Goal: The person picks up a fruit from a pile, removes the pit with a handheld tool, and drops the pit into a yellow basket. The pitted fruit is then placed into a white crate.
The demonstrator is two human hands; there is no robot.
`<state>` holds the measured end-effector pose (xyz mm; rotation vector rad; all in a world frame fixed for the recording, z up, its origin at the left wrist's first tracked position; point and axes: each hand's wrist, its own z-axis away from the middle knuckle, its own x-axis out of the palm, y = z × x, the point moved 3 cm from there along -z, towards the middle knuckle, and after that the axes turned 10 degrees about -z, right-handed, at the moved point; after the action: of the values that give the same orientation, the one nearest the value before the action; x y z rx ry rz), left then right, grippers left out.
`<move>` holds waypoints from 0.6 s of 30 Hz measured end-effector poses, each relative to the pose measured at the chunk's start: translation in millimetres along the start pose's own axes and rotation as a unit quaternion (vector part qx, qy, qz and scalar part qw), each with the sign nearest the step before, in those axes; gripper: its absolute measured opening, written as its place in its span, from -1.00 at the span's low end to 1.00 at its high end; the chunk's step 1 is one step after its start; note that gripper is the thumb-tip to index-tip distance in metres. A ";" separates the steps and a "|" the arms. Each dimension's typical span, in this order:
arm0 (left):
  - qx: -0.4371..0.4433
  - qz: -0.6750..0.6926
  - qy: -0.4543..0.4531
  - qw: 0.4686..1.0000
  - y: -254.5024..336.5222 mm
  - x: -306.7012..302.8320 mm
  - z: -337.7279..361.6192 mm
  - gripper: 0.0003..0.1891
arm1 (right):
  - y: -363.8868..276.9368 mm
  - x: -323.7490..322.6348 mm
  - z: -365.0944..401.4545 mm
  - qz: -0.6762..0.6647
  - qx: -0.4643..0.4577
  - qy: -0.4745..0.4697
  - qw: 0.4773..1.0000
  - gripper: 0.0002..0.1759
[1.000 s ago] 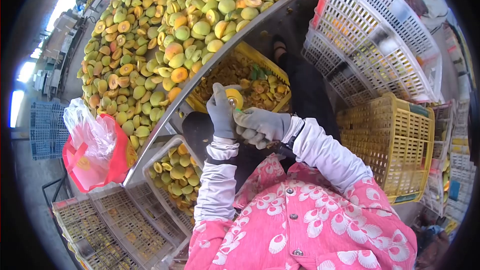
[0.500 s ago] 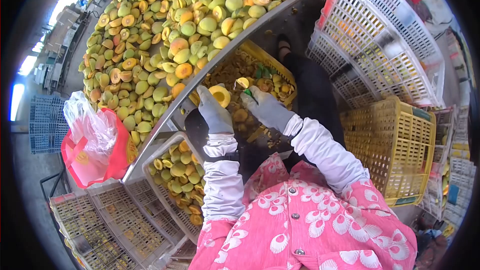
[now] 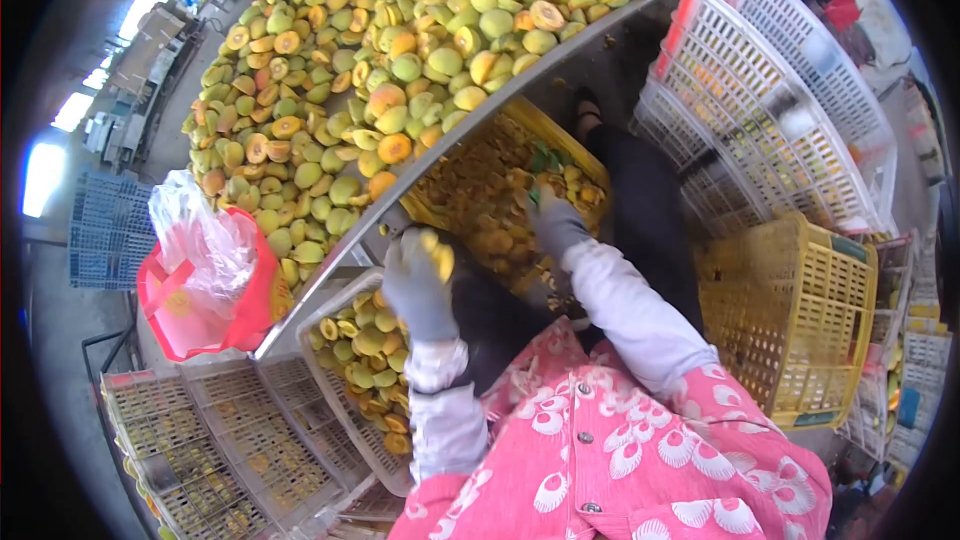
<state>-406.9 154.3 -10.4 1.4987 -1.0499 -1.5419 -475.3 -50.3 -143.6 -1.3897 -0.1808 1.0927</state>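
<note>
Gripping a fruit half [image 3: 440, 258] in my left hand [image 3: 418, 285], I have its fingers closed round the edge, but both are smeared by motion, so I cannot make out the pit hollow or exactly where each fingertip presses. My right hand [image 3: 556, 222] has its fingers curled round a green-handled tool [image 3: 533, 198]; only a bit of green shows, and the working end is lost against the scraps in the yellow basket [image 3: 560, 140]. My sleeve and knee cut off part of the white crate [image 3: 328, 380].

The fruit half is in the air just beside that crate, on its knee side, below the edge of the counter [image 3: 480, 116]. It shows as a narrow yellow strip, its long axis running from upper left to lower right, steeper than level; which way the cut face looks I cannot tell for certain. The green end points up and left.

Half a second ago my hands were close together over the basket, the cut face plain to see; now my left hand has swung back towards the crate, leaving a wider gap.
</note>
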 end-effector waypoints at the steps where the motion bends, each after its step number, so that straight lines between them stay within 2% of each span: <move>1: 0.010 -0.121 0.016 0.992 -19.5 -33.4 -5.6 -0.80 | -1.0 -5.3 -1.8 -0.007 -0.007 -0.003 1.000 -0.63; 2: 0.088 -0.268 0.050 0.958 -33.6 -64.7 -8.9 -0.85 | -0.7 -10.1 5.3 0.008 0.008 -0.033 0.999 -0.61; 3: 0.196 -0.379 0.070 0.902 -35.4 -88.2 -10.7 -0.86 | -0.7 -9.4 12.4 0.024 0.025 -0.063 0.997 -0.59; 4: 0.136 -0.532 0.117 0.828 -39.2 -104.8 -12.0 -0.86 | -2.0 -5.8 17.0 0.023 0.028 -0.070 0.997 -0.59; 6: 0.219 -0.410 0.098 0.880 -24.4 -102.1 -28.1 -0.81 | -7.4 -1.4 20.6 -0.031 0.003 -0.085 0.996 -0.52; 8: 0.188 -0.329 0.032 0.925 13.5 -59.3 -52.1 -0.77 | -1.2 10.0 17.7 -0.015 -0.009 -0.113 0.993 -0.52; 10: 0.202 -0.242 -0.009 0.949 10.8 -12.6 -97.1 -0.67 | 2.4 8.6 19.2 -0.002 -0.020 -0.132 0.991 -0.52; 12: 0.252 -0.395 0.014 0.883 9.0 27.8 -143.9 -0.59 | 0.6 -9.8 29.3 -0.049 -0.023 -0.125 0.991 -0.55; 13: 0.256 -0.395 0.011 0.882 14.7 43.4 -156.8 -0.59 | -9.4 -25.2 37.6 -0.102 0.010 -0.104 0.989 -0.57; 15: 0.205 -0.499 0.003 0.842 22.1 69.1 -172.8 -0.54 | -6.0 -36.8 37.2 -0.131 0.048 -0.095 0.986 -0.57; 16: 0.208 -0.500 -0.004 0.841 26.4 75.8 -174.9 -0.54 | -0.8 -39.2 37.9 -0.158 0.084 -0.091 0.980 -0.57; 18: 0.138 -0.555 -0.070 0.818 25.6 80.1 -178.1 -0.58 | 5.3 -33.1 32.7 -0.126 0.072 -0.081 0.986 -0.57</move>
<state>-234.4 59.5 -16.7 2.4637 -0.4108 -2.3478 -517.7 -51.8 -123.9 -1.1152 -0.3791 0.9858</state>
